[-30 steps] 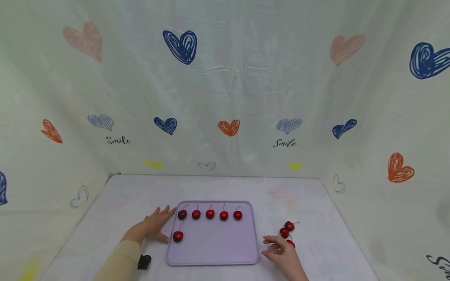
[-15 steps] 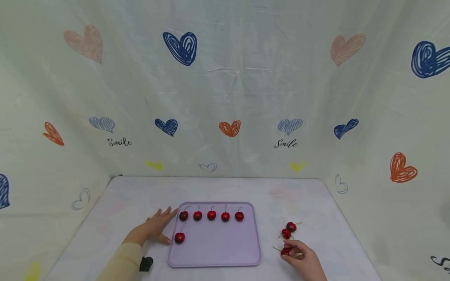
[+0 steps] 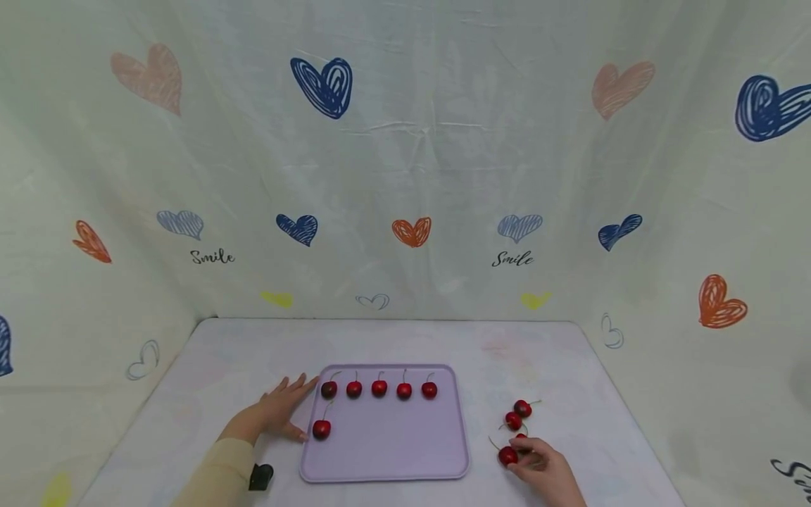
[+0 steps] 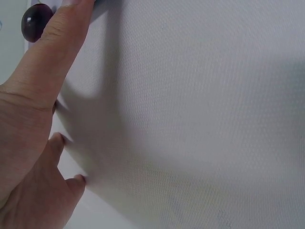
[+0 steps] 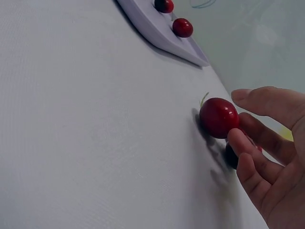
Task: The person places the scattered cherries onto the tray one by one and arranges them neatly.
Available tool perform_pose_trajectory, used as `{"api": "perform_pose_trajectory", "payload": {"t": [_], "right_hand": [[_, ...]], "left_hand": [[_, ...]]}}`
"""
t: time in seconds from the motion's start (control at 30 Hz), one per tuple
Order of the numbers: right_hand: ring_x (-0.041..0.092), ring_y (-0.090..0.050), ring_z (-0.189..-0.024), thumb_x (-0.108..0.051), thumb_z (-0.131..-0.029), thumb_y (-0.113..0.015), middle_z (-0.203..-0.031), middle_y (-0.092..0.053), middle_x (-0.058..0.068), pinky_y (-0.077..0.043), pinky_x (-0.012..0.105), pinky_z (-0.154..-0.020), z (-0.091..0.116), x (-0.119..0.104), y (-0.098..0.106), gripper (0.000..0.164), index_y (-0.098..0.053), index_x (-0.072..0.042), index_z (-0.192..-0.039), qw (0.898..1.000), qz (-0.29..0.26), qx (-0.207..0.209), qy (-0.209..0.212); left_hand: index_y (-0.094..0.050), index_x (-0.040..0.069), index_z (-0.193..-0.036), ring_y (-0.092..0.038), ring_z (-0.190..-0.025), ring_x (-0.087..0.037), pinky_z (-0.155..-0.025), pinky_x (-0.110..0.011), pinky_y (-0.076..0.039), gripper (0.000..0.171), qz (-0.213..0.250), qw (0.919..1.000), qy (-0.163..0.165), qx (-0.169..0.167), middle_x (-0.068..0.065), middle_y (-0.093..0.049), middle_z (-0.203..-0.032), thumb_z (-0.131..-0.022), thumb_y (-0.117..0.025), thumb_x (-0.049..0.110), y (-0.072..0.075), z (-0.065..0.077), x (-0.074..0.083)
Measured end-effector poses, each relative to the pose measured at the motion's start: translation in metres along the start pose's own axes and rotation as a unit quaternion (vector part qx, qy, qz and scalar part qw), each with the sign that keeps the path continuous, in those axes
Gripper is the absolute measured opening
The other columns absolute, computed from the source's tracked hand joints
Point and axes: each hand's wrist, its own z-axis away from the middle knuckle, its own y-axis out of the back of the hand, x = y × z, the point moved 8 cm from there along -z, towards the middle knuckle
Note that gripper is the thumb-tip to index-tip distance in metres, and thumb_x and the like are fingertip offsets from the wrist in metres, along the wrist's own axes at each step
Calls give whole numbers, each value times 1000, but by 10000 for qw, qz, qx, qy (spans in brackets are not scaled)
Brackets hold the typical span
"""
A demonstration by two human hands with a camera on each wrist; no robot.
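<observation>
In the head view my left hand (image 3: 279,408) has its fingers spread at the left edge of the lilac tray (image 3: 395,468). A row of several stemmed cherries (image 3: 379,388) lies along the tray's far side, with another cherry (image 3: 322,429) below it at the left. Right of the tray, the fingertips of my right hand (image 3: 541,468) are at the right side of a cherry (image 3: 507,455). The right wrist view shows this red cherry (image 5: 219,118) close over its shadow, with a small gap below the thumb tip and the other fingers loosely bent.
Beyond my right hand lie more cherries: one (image 3: 522,408) at the back, another (image 3: 513,420) close by, and a third partly covered by the fingers. A black object (image 3: 260,477) lies beside my left sleeve. A heart-printed curtain (image 3: 418,155) surrounds the white table (image 3: 253,345).
My right hand has moved right, away from the tray, to a cherry. In the last half second that cherry has shifted left, toward the fingertips' outer side. The left hand stays put.
</observation>
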Motion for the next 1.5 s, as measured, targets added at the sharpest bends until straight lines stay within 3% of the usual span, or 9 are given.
{"api": "perform_pose_trajectory", "payload": {"t": [0.37, 0.7, 0.97, 1.23, 1.5], "right_hand": [[19, -60, -75, -8, -75, -83, -99, -63, 5, -52, 26, -62, 0, -2, -10, 40, -69, 0, -112, 9994, -57, -268, 220], [15, -51, -74, -9, -75, -83, -91, -52, 2, -47, 22, -61, -4, -12, -24, 33, -74, -4, -107, 9952, 582, -448, 651], [16, -52, -73, -8, -76, -82, -94, -58, 2, -46, 23, -59, -4, -19, -31, 31, -74, -6, -106, 9936, 593, -622, 728], [17, -53, -70, -12, -77, -82, -85, -59, 0, -46, 27, -57, -5, -19, -38, 32, -71, -4, -106, 9940, 536, -810, 497], [18, -59, -70, -14, -76, -83, -93, -63, 2, -53, 26, -59, -8, -41, -47, 30, -71, -5, -102, 9902, 307, -937, 992]], "left_hand": [[-34, 5, -150, -17, -134, -62, -94, -82, -19, 108, 57, 10000, 38, -22, -31, -28, -152, -63, -91, 35, 1, 3, 2], [-32, 6, -151, -17, -135, -61, -95, -82, -17, 109, 83, 10000, 15, -48, -30, -27, -152, -64, -90, 37, 2, 4, 2], [-33, 5, -150, -18, -134, -61, -93, -82, -18, 108, 56, 10000, -36, -42, -31, -27, -151, -64, -90, 36, 2, 3, 3], [-33, 5, -150, -18, -134, -61, -93, -83, -18, 108, 113, 9999, -55, -22, -31, -27, -152, -63, -91, 33, -1, 3, 0], [-34, 5, -150, -17, -135, -61, -94, -82, -18, 108, 99, 9999, -48, -19, -31, -27, -152, -63, -91, 34, -1, 3, -3]]}}
